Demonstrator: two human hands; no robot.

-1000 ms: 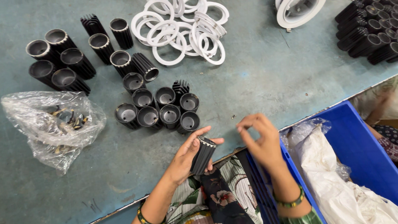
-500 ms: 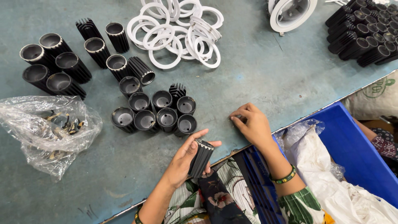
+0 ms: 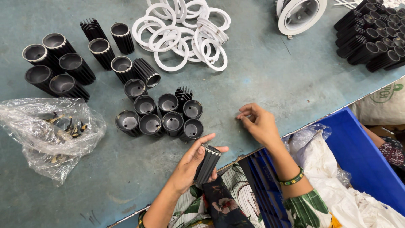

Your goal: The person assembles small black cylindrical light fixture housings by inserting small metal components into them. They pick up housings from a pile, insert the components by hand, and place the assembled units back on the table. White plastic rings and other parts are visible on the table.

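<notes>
We see white rings [image 3: 182,31] in heap at top of grey-green table [image 3: 274,80]. Round white lamp frame [image 3: 301,13] just right of them. Black ribbed tubes [image 3: 160,116] stand bunched mid-table; more tubes [image 3: 57,61] at left, more stacked in far right corner [image 3: 373,36]. Crinkly clear bag [image 3: 50,131] with small parts lies at left. Blue bin [image 3: 363,160] at right holds white plastic [image 3: 337,194].
</notes>
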